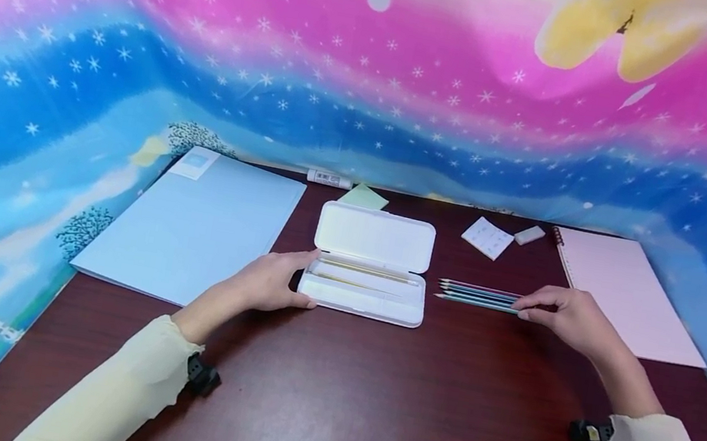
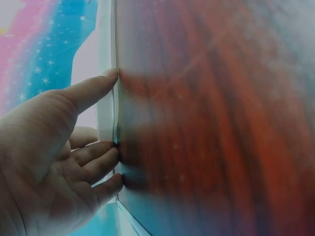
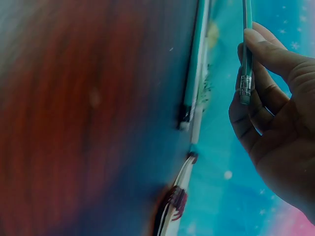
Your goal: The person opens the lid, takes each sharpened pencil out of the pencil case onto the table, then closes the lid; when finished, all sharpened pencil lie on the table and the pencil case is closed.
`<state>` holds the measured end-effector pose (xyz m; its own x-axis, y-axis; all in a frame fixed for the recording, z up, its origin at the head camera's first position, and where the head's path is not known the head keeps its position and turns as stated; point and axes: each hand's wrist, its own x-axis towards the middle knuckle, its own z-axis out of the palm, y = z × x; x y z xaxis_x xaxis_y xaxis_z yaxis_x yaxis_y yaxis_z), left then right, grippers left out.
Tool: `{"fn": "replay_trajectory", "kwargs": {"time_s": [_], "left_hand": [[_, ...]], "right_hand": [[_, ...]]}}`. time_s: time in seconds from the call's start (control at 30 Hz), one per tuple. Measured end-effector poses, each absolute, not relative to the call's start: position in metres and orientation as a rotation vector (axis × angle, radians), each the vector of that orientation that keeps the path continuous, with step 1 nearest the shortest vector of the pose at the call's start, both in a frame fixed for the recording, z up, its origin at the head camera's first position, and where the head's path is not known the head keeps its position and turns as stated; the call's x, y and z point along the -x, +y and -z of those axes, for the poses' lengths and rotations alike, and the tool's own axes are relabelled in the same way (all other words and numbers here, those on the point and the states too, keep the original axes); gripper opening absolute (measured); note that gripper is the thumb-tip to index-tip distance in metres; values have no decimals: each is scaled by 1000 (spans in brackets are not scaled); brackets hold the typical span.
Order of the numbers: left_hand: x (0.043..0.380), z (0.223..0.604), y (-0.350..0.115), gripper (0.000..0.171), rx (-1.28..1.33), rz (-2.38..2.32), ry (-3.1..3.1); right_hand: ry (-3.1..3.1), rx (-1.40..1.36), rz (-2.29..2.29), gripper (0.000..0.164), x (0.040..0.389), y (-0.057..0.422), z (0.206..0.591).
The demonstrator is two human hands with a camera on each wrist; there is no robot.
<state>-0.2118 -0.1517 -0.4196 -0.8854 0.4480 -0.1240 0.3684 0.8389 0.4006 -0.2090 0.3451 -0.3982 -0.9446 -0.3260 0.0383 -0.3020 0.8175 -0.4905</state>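
Note:
A white pencil case [image 1: 364, 304] lies unfolded mid-table, its lid [image 1: 375, 236] tilted back and a few slim gold-toned sticks [image 1: 366, 269] inside. My left hand [image 1: 273, 280] holds the case's left end, thumb at the front corner and fingers towards the hinge. In the left wrist view, the fingertips of that left hand [image 2: 64, 152] meet the tabletop. To the right of the case, several pencils [image 1: 475, 292] lie side by side, points leftward. My right hand [image 1: 559, 313] pinches a green pencil [image 3: 247, 59] near its eraser end, raised off the table in the right wrist view.
A large light-blue folder [image 1: 198, 226] lies at left, and a pink spiral notebook [image 1: 635, 299] at right. Along the back are a white tube [image 1: 329, 179], a green paper [image 1: 364, 197], a small patterned pad [image 1: 487, 237] and an eraser [image 1: 529, 235]. Patterned cloth [image 1: 375, 91] rises behind.

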Motion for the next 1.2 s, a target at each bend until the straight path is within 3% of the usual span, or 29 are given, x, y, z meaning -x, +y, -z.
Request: {"fn": "replay_trajectory", "kwargs": {"time_s": [0.8,1.2], "left_hand": [[211,420,-152,92,-616,-547,2807],[211,419,-152,91,-600,-559,2806]], "right_hand": [[2926,503,641,19,221,360,419],[2947,569,554,9,229,351,420]]}}
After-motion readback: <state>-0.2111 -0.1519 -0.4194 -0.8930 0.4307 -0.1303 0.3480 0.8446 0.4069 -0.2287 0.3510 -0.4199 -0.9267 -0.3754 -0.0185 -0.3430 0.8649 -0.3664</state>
